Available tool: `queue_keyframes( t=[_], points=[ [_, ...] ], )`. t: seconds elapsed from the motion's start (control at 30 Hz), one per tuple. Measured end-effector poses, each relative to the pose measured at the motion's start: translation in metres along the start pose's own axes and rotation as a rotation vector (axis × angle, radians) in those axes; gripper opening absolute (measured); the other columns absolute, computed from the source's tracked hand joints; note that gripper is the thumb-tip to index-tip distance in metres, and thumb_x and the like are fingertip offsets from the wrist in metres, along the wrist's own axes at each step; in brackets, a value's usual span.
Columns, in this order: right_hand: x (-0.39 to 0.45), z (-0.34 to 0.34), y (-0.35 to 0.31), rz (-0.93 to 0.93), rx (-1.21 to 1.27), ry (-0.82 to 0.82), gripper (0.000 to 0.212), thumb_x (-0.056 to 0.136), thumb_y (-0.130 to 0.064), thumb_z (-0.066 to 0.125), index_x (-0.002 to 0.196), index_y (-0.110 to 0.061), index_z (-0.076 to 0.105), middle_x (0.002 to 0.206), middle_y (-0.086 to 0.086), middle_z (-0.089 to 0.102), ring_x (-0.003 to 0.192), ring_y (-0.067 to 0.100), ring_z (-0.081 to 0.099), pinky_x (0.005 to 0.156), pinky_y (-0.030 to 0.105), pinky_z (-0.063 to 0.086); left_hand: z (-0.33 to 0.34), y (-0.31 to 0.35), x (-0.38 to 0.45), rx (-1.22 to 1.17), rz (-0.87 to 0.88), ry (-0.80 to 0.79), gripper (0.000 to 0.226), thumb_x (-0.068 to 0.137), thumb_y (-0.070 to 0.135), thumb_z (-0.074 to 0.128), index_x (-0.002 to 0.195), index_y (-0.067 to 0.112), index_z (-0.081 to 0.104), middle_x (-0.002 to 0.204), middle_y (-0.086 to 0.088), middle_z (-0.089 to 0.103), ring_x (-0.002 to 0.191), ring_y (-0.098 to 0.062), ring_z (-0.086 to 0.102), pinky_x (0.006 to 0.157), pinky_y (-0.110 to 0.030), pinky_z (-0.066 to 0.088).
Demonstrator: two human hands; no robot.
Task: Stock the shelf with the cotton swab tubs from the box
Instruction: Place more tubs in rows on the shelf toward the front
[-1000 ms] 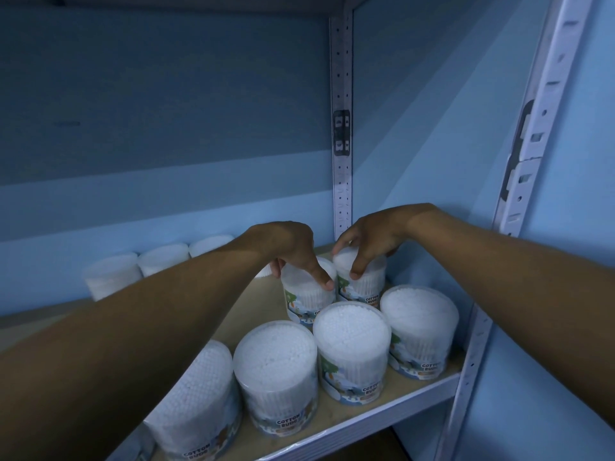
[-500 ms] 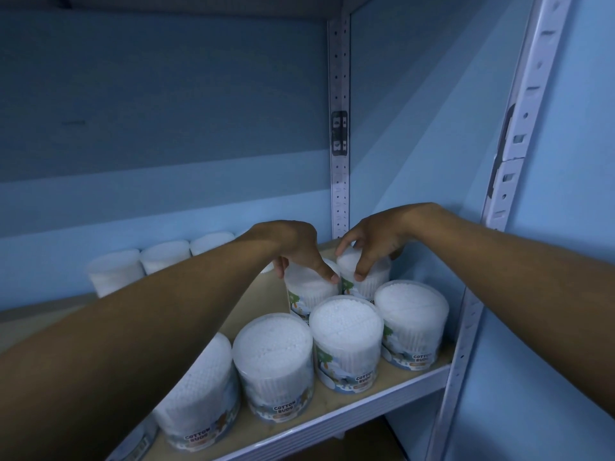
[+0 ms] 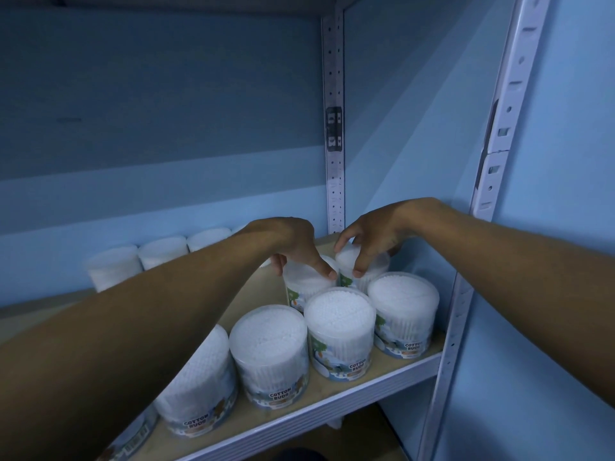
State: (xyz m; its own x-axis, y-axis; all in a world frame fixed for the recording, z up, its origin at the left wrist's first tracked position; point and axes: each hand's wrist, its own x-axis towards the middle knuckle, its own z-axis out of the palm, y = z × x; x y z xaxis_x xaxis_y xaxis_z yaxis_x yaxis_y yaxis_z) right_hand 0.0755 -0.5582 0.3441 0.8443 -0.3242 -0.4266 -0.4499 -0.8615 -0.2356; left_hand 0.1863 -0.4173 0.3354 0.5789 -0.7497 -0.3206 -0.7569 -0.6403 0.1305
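Observation:
Several clear cotton swab tubs stand on the wooden shelf (image 3: 336,399). My left hand (image 3: 289,246) grips the top of one tub (image 3: 304,284) in the second row, fingers curled over its lid. Beside it, my right hand (image 3: 372,237) grips the lid of the neighbouring tub (image 3: 374,269) near the back right corner. In front of them stand a front row of tubs (image 3: 339,331), (image 3: 404,307), (image 3: 269,351), labels facing me. More tubs (image 3: 163,252) line the back wall at the left. The box is out of view.
A white perforated upright (image 3: 333,128) stands at the shelf's back right corner, another upright (image 3: 499,134) at the front right. Blue walls close the back and right side. The upper shelf's underside runs along the top edge.
Both hands stay on the same two tubs. The view has shifted slightly, so the tubs sit a little lower and further back.

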Motion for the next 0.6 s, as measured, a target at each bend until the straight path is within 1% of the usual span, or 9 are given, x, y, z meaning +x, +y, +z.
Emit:
queue_keyframes(
  t=[0.17, 0.33, 0.43, 0.6],
  points=[
    [-0.0048, 0.0001, -0.0003, 0.003, 0.01, -0.004, 0.071, 0.074, -0.036, 0.087, 0.135, -0.047, 0.052, 0.136, -0.007, 0.041, 0.125, 0.024, 0.047, 0.102, 0.041, 0.051, 0.0011, -0.0005, 0.0, -0.02, 0.006, -0.003, 0.083, 0.06, 0.068, 0.081, 0.116, 0.008, 0.065, 0.11, -0.012, 0.068, 0.08, -0.027, 0.075, 0.077, -0.034, 0.062],
    [-0.0062, 0.0015, 0.0003, 0.008, 0.034, -0.014, 0.071, 0.074, -0.034, 0.087, 0.135, -0.046, 0.052, 0.138, -0.008, 0.04, 0.126, 0.024, 0.045, 0.102, 0.041, 0.05, 0.0014, 0.0001, -0.0021, -0.038, 0.011, -0.016, 0.082, 0.059, 0.067, 0.082, 0.114, 0.008, 0.066, 0.109, -0.012, 0.068, 0.08, -0.027, 0.075, 0.077, -0.035, 0.062],
    [-0.0075, 0.0021, -0.0001, 0.01, 0.026, -0.017, 0.071, 0.075, -0.034, 0.087, 0.135, -0.046, 0.051, 0.143, -0.004, 0.042, 0.127, 0.025, 0.045, 0.1, 0.04, 0.05, 0.002, 0.0009, -0.0033, -0.033, 0.008, -0.017, 0.084, 0.059, 0.068, 0.082, 0.115, 0.008, 0.065, 0.11, -0.012, 0.067, 0.082, -0.027, 0.075, 0.077, -0.034, 0.062],
    [-0.0106, 0.0032, -0.0005, 0.012, 0.018, -0.016, 0.071, 0.076, -0.034, 0.086, 0.135, -0.046, 0.051, 0.142, -0.004, 0.043, 0.125, 0.024, 0.046, 0.094, 0.035, 0.051, 0.0026, 0.0029, -0.0062, -0.031, -0.002, -0.021, 0.084, 0.059, 0.068, 0.082, 0.116, 0.008, 0.065, 0.11, -0.012, 0.067, 0.082, -0.026, 0.075, 0.077, -0.034, 0.062]
  ],
)
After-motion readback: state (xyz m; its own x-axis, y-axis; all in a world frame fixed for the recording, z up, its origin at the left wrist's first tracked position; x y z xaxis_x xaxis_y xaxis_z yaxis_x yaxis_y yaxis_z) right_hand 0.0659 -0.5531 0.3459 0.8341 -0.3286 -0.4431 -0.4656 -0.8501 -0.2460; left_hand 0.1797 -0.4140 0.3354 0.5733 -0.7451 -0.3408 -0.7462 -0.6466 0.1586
